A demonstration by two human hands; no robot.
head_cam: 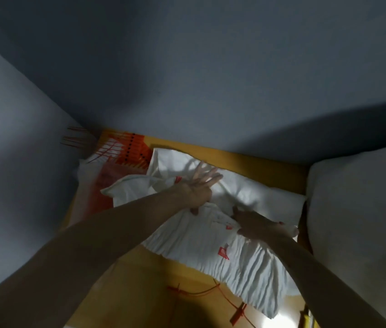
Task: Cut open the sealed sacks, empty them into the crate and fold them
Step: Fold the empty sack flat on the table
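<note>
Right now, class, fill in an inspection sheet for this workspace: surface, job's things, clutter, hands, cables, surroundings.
Surface: yellow flat surface, partly covered.
Job's things: crumpled white sack with red marks lies flat; bulging white sack at the right; no crate made out.
Clutter: bundle of red plastic ties at back left; loose red ties near the front.
Hands: left hand presses the flat sack, fingers spread straight; right hand rests on it, grip unclear.
Cables: nothing seen.
Surroundings: grey walls, dim light.
</note>
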